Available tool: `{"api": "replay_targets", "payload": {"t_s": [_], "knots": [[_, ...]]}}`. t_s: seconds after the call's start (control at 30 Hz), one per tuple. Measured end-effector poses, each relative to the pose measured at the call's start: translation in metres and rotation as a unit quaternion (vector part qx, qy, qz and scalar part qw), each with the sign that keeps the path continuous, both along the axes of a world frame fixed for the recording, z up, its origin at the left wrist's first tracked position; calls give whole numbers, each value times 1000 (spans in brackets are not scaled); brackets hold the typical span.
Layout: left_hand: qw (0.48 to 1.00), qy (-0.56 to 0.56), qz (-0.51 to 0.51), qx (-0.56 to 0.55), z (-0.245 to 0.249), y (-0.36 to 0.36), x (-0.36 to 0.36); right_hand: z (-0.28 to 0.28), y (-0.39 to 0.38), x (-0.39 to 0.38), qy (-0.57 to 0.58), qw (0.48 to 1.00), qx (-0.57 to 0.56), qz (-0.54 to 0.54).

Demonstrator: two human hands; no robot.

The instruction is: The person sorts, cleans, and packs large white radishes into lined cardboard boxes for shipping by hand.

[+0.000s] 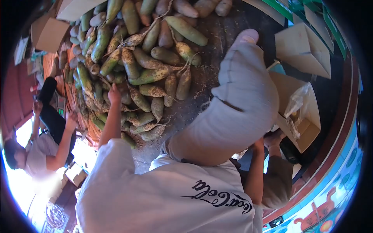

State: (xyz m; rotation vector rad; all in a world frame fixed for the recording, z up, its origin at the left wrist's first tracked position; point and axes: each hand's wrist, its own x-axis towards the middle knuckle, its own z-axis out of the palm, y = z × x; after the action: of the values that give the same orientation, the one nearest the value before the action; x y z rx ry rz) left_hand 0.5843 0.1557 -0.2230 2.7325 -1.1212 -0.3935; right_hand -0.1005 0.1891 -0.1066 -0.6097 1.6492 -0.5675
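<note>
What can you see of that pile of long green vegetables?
The pile of vegetables is a loose heap of long, tapered roots, green fading to pale, speckled with dirt and trailing thin root hairs. They lie crisscrossed in all directions on dark, dusty ground. A co-worker in a white shirt reaches in with a bare arm; that hand meets the pile's edge.

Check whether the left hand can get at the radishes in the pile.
Likely yes. The left hand lies against the radishes at the pile's edge, arm stretched out, nothing between them. Whether it holds one is unclear.
</note>
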Motion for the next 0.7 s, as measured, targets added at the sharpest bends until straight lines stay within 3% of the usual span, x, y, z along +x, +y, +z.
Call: {"api": "replay_targets", "payload": {"t_s": [0.03,0.1,0.13,0.17,0.23,0.27,0.33,0.37,0.43,0.47,0.53,0.57,0.6,0.63,0.67,0.7], "knots": [[1000,-4,2,18,16,2,-7,-14,-4,6,9,998,-42,45],[980,160,99,-71,81,-11,-46,-64,0,9,-127,989,26,-72],[957,229,127,-123,100,-15,-53,-69,-3,18,-116,989,31,-90],[926,295,157,-175,119,-16,-55,-71,-10,36,-108,988,35,-105],[819,440,194,-315,212,-56,-126,-83,-10,45,-63,982,86,-159],[773,458,245,-364,244,-73,-151,-84,-6,43,-62,978,92,-176],[729,489,171,-447,283,-93,-162,-102,12,18,119,991,1,54],[704,511,140,-472,303,-103,-168,-112,14,15,201,963,-56,170],[644,543,107,-528,336,-125,-186,-84,8,17,276,929,-104,222],[623,573,58,-530,352,-133,-197,-63,1,25,207,954,-121,179],[639,555,9,-533,379,-150,-223,8,-30,38,44,980,-167,97],[597,617,-37,-511,390,-157,-230,62,-49,51,-48,978,-192,63],[552,676,-82,-481,397,-164,-239,109,-63,61,-56,969,-236,49],[522,711,-118,-456,401,-173,-252,152,-76,65,14,947,-310,81],[517,729,-122,-432,410,-179,-277,184,-89,65,117,878,-448,124],[521,741,-131,-404,415,-183,-300,203,-97,66,123,860,-484,108]]}}
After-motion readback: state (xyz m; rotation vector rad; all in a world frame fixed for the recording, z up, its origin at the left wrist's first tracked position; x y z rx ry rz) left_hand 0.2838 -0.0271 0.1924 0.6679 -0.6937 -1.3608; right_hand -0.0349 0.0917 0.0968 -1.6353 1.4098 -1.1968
